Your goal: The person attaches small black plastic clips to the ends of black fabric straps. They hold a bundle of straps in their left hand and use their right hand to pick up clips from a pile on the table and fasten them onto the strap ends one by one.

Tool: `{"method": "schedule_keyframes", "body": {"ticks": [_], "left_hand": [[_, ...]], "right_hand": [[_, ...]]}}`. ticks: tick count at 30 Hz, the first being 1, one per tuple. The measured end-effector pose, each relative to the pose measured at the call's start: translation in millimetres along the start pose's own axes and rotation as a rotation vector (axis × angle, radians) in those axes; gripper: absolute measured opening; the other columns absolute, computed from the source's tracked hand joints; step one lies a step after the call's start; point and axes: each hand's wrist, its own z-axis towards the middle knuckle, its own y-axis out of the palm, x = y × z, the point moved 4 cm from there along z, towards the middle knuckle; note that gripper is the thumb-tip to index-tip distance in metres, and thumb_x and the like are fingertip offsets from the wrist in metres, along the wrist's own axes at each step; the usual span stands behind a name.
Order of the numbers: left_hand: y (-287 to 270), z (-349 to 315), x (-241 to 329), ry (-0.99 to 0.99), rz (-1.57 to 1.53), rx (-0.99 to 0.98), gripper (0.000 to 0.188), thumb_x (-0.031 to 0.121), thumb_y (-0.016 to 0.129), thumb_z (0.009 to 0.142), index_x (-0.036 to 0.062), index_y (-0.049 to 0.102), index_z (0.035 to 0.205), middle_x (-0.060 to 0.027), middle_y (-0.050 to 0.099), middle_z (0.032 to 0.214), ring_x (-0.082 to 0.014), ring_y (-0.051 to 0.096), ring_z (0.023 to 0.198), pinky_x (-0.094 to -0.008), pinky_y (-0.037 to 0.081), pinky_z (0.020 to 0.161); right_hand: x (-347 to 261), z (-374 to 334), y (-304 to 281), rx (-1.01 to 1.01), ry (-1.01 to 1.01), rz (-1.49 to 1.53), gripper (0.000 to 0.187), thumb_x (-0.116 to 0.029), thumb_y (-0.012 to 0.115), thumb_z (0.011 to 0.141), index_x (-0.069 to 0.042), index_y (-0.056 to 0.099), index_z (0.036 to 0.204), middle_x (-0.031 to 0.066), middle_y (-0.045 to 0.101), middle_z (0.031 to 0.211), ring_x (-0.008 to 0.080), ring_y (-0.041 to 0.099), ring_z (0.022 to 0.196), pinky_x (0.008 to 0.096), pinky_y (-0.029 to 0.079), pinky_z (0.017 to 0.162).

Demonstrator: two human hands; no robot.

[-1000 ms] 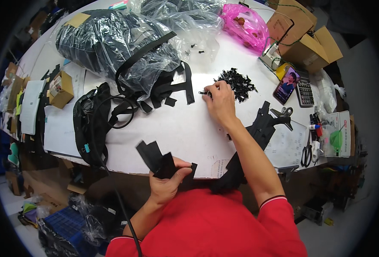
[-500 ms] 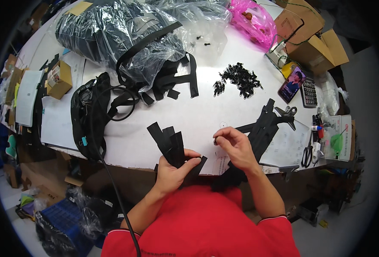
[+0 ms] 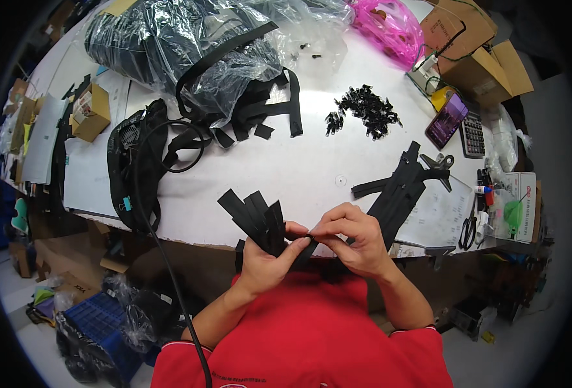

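My left hand (image 3: 264, 262) is closed round several black zipper tapes (image 3: 254, 216), whose cut ends fan out above the fist. One tape end comes out between its thumb and forefinger. There, my right hand (image 3: 357, 239) meets it in a pinch, fingertips touching the left thumb. The small zipper slider in that pinch is mostly hidden by the fingers. To the right lies a bundle of black zippers (image 3: 399, 194), reaching from the table over its front edge. Farther off on the white table is a heap of small black zipper sliders (image 3: 370, 111).
A large plastic-wrapped black bundle (image 3: 137, 45) covers the back left, with black straps before it. A black mesh bag (image 3: 131, 174) and cable (image 3: 160, 249) lie left. At right are a phone (image 3: 447, 121), calculator (image 3: 473, 136), scissors (image 3: 468, 231) and open carton (image 3: 493, 74).
My right hand has moved left and slightly down, bringing the small slider to the tape end at my left thumb. The left hand keeps its hold on the tapes.
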Motion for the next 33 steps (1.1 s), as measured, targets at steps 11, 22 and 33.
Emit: {"method": "schedule_keyframes", "body": {"ticks": [11, 22, 33], "left_hand": [[7, -4, 2, 0.054, 0.03, -0.01, 0.019, -0.005, 0.068, 0.088, -0.0037, 0.063, 0.106, -0.0086, 0.068, 0.099, -0.0128, 0.066, 0.091, -0.0256, 0.055, 0.08], [9, -4, -1, 0.214, 0.161, -0.017, 0.016, -0.003, 0.071, 0.087, -0.0001, 0.066, 0.102, -0.0047, 0.069, 0.09, -0.0037, 0.06, 0.07, -0.0173, 0.042, 0.056], [12, -4, -1, 0.24, 0.154, -0.037, 0.017, -0.005, 0.068, 0.087, -0.0035, 0.065, 0.104, -0.0067, 0.068, 0.091, -0.0094, 0.064, 0.078, -0.0219, 0.051, 0.067]], "right_hand": [[-2, -8, -5, 0.1, -0.037, -0.031, 0.026, -0.002, 0.078, 0.073, -0.004, 0.072, 0.098, 0.0076, 0.073, 0.089, 0.022, 0.069, 0.08, 0.0308, 0.049, 0.075], [0, -20, -2, 0.151, 0.0, 0.004, 0.03, 0.004, 0.08, 0.073, 0.002, 0.069, 0.101, 0.0106, 0.072, 0.087, 0.019, 0.07, 0.079, 0.0274, 0.054, 0.071], [-17, -19, -4, 0.151, -0.247, -0.314, 0.029, 0.003, 0.08, 0.069, -0.004, 0.069, 0.095, 0.006, 0.07, 0.082, 0.0211, 0.066, 0.072, 0.0305, 0.046, 0.066]]}}
